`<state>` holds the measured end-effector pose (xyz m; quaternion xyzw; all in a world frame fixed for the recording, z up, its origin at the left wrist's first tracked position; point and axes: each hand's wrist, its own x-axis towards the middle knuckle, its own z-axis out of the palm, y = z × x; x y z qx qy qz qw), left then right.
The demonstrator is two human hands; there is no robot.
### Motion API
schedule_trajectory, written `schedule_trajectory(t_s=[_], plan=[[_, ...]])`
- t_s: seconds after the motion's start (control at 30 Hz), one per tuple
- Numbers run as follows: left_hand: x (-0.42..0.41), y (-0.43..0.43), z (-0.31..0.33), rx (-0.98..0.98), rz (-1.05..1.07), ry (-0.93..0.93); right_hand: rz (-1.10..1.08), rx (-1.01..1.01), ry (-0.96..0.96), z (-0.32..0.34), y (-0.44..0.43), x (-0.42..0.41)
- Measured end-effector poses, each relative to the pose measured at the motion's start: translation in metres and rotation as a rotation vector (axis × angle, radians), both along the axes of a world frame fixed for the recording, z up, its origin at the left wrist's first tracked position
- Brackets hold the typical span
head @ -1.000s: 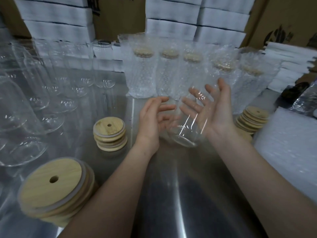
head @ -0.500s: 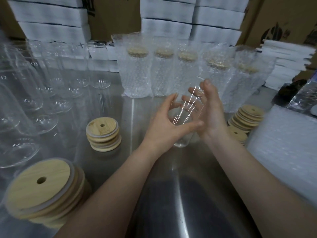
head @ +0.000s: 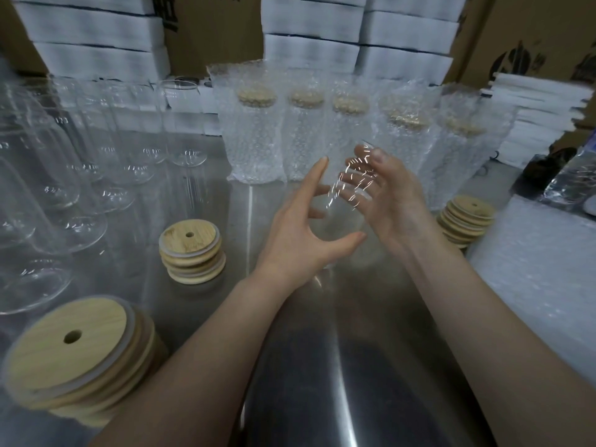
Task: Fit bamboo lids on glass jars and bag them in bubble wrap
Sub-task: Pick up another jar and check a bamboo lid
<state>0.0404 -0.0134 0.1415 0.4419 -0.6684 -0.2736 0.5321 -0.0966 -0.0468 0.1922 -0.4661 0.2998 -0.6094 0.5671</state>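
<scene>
A clear glass jar (head: 346,201) without a lid is tilted above the steel table (head: 322,366), blurred, between both hands. My left hand (head: 296,240) cups its near side, thumb stretched under the front and index finger up along its left. My right hand (head: 396,201) lies against the far side with fingers fairly straight, seen partly through the glass. Stacks of bamboo lids with straw holes stand at near left (head: 71,350), centre left (head: 190,246) and right (head: 467,221). Several lidded jars in bubble-wrap bags (head: 254,137) stand in a row just behind the hands.
Several empty glass jars (head: 64,188) crowd the left of the table. A pile of bubble-wrap bags (head: 541,269) lies at the right edge. White foam boxes (head: 309,53) and cardboard cartons line the back.
The jar has risen and tilted between the hands. My left hand came round its front side and then spread its fingers wider; my right hand stayed against the far side.
</scene>
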Motion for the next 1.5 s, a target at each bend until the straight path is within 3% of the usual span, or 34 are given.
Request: schedule_trajectory(t_s=[0.47, 0.73, 1.13, 1.27, 1.37, 1.5], plan=[[0.004, -0.004, 0.001, -0.278, 0.269, -0.402, -0.204, -0.093, 0.236, 0.007, 0.007, -0.001], [0.006, -0.006, 0.002, -0.287, 0.356, -0.546, -0.135, -0.065, 0.147, 0.005, 0.008, -0.001], [0.008, -0.014, -0.006, -0.414, 0.477, -0.581, -0.043, 0.085, -0.049, 0.008, 0.006, -0.002], [0.008, -0.015, -0.008, -0.426, 0.47, -0.538, -0.006, 0.196, -0.096, 0.007, 0.004, -0.004], [0.007, -0.013, -0.007, -0.383, 0.455, -0.487, 0.062, 0.181, -0.091, 0.008, 0.004, -0.006], [0.005, -0.008, -0.003, -0.359, 0.436, -0.384, 0.205, 0.166, -0.226, 0.009, 0.003, -0.008]])
